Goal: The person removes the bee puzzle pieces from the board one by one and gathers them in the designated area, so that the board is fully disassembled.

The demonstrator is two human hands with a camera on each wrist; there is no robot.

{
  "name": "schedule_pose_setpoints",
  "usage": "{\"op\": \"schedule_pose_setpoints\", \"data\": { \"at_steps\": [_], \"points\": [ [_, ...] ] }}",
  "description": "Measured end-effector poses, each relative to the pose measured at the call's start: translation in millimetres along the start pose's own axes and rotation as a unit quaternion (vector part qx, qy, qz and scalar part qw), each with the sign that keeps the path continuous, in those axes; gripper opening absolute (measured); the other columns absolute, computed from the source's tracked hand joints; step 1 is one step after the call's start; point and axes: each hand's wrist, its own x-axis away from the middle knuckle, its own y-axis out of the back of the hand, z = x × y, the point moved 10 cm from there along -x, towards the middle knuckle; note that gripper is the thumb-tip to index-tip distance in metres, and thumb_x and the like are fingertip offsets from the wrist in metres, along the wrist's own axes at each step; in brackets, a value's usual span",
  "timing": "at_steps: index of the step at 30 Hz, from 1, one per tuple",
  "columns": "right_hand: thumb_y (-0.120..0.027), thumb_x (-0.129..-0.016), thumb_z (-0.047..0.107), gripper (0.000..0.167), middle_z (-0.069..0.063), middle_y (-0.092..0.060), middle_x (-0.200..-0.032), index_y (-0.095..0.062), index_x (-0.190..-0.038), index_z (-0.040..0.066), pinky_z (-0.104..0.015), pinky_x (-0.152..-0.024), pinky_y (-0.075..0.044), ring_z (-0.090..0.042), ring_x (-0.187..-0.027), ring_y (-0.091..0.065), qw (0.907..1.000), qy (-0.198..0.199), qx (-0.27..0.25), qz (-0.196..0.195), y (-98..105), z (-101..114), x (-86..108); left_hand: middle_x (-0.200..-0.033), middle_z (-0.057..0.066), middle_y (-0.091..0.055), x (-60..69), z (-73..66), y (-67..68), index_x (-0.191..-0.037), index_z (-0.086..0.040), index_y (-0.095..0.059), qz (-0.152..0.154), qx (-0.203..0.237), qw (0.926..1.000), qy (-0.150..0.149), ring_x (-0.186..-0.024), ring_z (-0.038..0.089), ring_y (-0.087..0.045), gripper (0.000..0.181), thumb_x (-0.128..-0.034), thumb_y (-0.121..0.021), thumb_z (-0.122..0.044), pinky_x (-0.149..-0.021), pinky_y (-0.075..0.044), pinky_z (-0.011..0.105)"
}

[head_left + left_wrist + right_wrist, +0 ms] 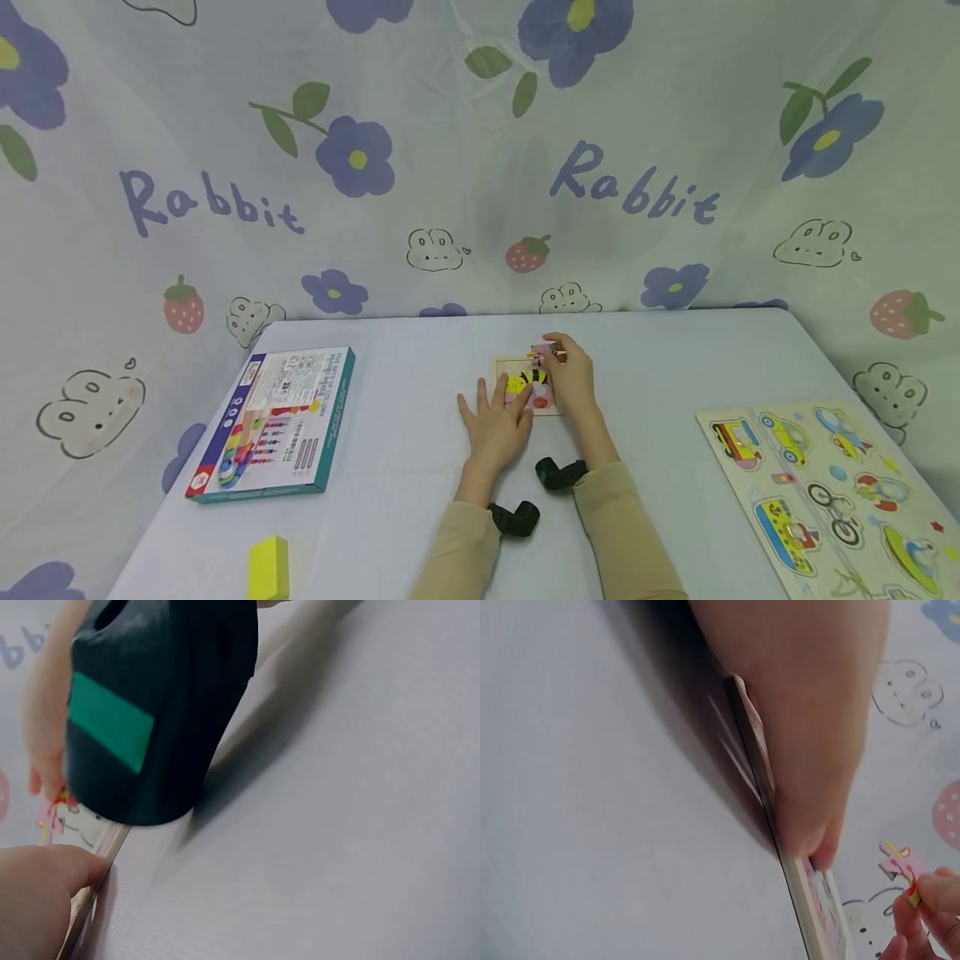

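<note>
Clock: read from the puzzle (513, 367), 12 is away from the person
Block (267, 568): yellow, nearest edge, 8 o'clock, well apart from the puzzle
Sleeves (459, 550): tan, both forearms, coming in from about 5 and 7 o'clock
Wrist cams (517, 518): black, one on each wrist, about 5 and 6 o'clock
Board (815, 492): between 3 and 4 o'clock, flat, cut off by the picture edge; colored vehicle pieces, incl. a bicycle
Box (277, 425): 9 o'clock, flat, white face, teal sides, printed with colored columns and small text
Left hand (497, 427): between 7 and 8 o'clock, fingers spread apart, fairly straight; one touches the puzzle edge in the left wrist view
Puzzle: centre, flat on the white table (405, 400), pale wooden rim, yellow, black and pink picture, pale bare patch upper left
Right hand (576, 377): between 2 and 3 o'clock, thumb and fingers clamped on the piece
Piece (539, 357): pink with yellow and red marks, 1 o'clock, at the puzzle's far edge; contact with the puzzle, cannot tell
Cloth (450, 183): behind the table, 12 o'clock, "Rabbit" lettering, blue flowers, strawberries, rabbit faces
</note>
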Motion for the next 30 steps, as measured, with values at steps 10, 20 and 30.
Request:
{"op": "schedule_pose_setpoints", "data": {
  "at_steps": [10, 20, 30],
  "points": [
    [-0.066, -0.086, 0.016, 0.027, -0.016, -0.068, -0.090, -0.063, -0.109, 0.003, -0.018, -0.062, -0.050, -0.017, -0.072, -0.066, 0.9894, -0.088, -0.090, -0.072, 30.7, -32.5, -3.6, -0.151, 0.007, -0.027, 1.8, 0.3, 1.0, -0.135, -0.035, -0.047, 0.001, 0.004, 1.0000, 0.004, -0.138, 0.043, -0.011, 0.041, -0.0950, -0.039, -0.040, -0.101, 0.004, 0.068],
    [-0.063, -0.086, 0.011, 0.022, -0.016, -0.065, -0.095, -0.065, -0.106, 0.001, -0.013, -0.056, -0.048, -0.014, -0.069, -0.063, 0.9714, -0.146, -0.108, -0.153, 70.3, -61.9, 0.3, -0.151, 0.007, -0.025, 1.4, 0.6, -0.2, -0.135, -0.035, -0.047, 0.003, 0.012, 0.9999, 0.005, -0.138, 0.042, -0.009, 0.041, -0.0951, -0.040, -0.041, -0.101, 0.006, 0.067],
    [-0.064, -0.082, 0.004, 0.021, -0.012, -0.063, -0.087, -0.067, -0.101, -0.004, -0.008, -0.053, -0.044, 0.001, -0.059, -0.052, 0.9622, -0.191, -0.067, -0.182, 92.2, -78.7, 7.0, -0.151, 0.007, -0.026, 1.2, 0.0, -0.6, -0.135, -0.035, -0.047, 0.001, 0.011, 0.9999, 0.001, -0.138, 0.042, -0.009, 0.041, -0.0949, -0.040, -0.040, -0.101, 0.006, 0.067]
  ]
}}
